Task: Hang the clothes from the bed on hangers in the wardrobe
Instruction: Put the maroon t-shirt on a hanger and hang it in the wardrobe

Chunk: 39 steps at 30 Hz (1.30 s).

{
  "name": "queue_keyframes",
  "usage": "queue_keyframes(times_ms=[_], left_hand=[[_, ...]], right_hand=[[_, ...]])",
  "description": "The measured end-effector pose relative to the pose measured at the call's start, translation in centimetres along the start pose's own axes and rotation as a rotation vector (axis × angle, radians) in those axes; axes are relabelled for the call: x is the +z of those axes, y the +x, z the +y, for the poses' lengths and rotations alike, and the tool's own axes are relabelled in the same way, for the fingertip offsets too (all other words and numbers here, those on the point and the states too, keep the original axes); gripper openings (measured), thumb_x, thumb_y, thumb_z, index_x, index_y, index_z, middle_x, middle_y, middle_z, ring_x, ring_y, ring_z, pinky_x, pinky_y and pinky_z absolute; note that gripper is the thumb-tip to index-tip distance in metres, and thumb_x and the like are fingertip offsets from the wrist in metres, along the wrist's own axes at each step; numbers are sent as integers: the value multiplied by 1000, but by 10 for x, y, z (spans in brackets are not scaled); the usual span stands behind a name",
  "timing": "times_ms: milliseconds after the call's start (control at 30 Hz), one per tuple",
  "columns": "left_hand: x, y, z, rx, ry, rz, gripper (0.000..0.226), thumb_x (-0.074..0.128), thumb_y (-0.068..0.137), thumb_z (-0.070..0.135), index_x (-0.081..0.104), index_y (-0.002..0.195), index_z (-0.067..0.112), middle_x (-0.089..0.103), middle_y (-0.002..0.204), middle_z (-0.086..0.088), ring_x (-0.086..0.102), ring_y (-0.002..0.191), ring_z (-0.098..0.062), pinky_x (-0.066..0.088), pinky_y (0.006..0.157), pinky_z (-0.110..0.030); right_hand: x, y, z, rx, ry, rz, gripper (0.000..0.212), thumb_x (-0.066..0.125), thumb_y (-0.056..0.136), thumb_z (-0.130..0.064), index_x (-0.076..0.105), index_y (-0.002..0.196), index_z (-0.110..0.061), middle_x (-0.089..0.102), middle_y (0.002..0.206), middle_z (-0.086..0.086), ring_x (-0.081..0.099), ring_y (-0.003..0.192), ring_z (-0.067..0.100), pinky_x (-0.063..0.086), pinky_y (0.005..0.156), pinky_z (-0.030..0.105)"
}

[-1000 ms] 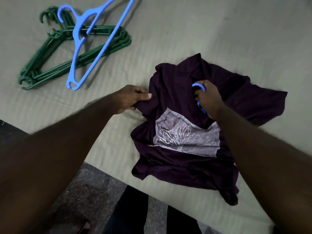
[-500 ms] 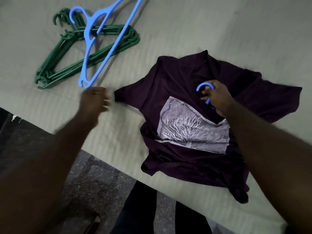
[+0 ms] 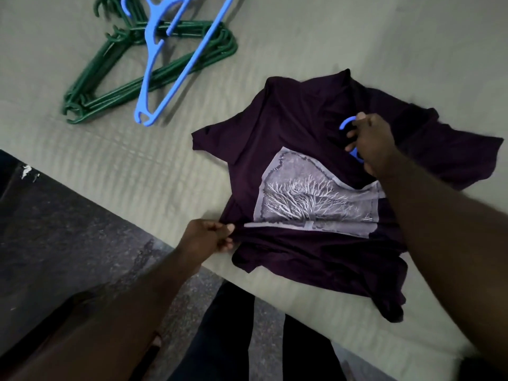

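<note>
Shirt (image 3: 316, 149) lies crumpled on the bed (image 3: 302, 37), near its edge. Your left hand (image 3: 207, 237) pinches its lower side; your right hand (image 3: 371, 141) grips the hook (image 3: 347, 122) at its collar. Spare hangers (image 3: 154, 67) lie well apart.

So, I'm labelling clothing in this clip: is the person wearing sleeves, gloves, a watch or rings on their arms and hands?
Nothing shows. Both forearms are bare up to the frame's edge, with no sleeve or cuff. The left hand and right hand carry no glove, and neither wrist shows a watch or band. No ring shows on the visible fingers.
</note>
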State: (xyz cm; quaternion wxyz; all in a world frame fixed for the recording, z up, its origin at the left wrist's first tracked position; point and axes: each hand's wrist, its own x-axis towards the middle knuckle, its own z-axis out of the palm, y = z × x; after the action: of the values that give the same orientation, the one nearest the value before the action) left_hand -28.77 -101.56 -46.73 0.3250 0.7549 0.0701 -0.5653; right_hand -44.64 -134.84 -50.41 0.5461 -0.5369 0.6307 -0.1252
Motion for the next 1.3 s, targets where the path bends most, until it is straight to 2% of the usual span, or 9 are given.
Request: queue_keyframes(times_ms=[167,333,467,667,800,933,1067,1167,1300], left_hand=[[-3,-7,-9,-83,-62,-20,18,71,86,10,63,84,-6,64,65,-15,61,48,-15,54,51,-24],[5,11,18,225,364,157,41,78,77,33,56,109,20,65,81,0,65,77,-21,54,74,-37],[13,18,43,399,517,0,11,66,85,16,70,93,10,71,87,-2,66,86,-22,54,84,-42],[10,8,59,364,137,-74,31,48,102,22,53,84,-3,56,73,-8,49,70,-16,46,69,-33],[11,3,57,262,-3,-85,30,44,103,28,54,81,10,53,66,-5,50,61,-16,49,59,-32],[9,5,34,46,160,-42,31,45,102,36,61,91,12,53,69,-7,45,51,-17,46,42,-24],[-7,6,7,-5,497,-123,26,47,101,34,61,105,13,59,74,-10,56,56,-19,53,46,-27],[-15,9,3,103,561,-82,25,59,95,30,65,96,5,68,83,-17,65,69,-25,55,59,-33],[-11,-2,28,427,462,202,25,68,88,36,61,100,16,66,89,5,63,81,-8,45,67,-18]], right_hand=[[-5,0,4,58,31,33,30,36,106,-29,52,97,-6,52,70,3,44,29,7,37,36,19],[-3,-3,3,74,-4,1,34,35,106,-28,50,78,-15,50,66,4,42,27,7,35,36,18],[-1,-6,4,54,-20,9,33,37,106,-27,48,76,-16,49,65,4,41,27,7,35,35,18],[-2,-7,6,61,-38,12,33,38,105,-28,48,77,-16,50,66,5,43,29,6,38,38,19],[-2,-8,7,64,-28,6,33,39,105,-27,48,76,-15,49,64,5,43,30,7,38,38,21],[-9,-4,1,127,117,88,28,40,104,-24,56,85,-12,47,62,2,41,28,7,33,35,20],[-24,3,-7,150,188,199,35,38,105,-25,49,73,-16,43,61,1,40,26,7,32,38,21],[-24,3,-6,122,180,194,36,37,106,-26,48,73,-15,44,61,3,39,26,8,33,37,20],[-16,-5,-3,94,128,140,33,38,105,-26,52,77,-15,47,61,3,42,29,9,34,38,20]])
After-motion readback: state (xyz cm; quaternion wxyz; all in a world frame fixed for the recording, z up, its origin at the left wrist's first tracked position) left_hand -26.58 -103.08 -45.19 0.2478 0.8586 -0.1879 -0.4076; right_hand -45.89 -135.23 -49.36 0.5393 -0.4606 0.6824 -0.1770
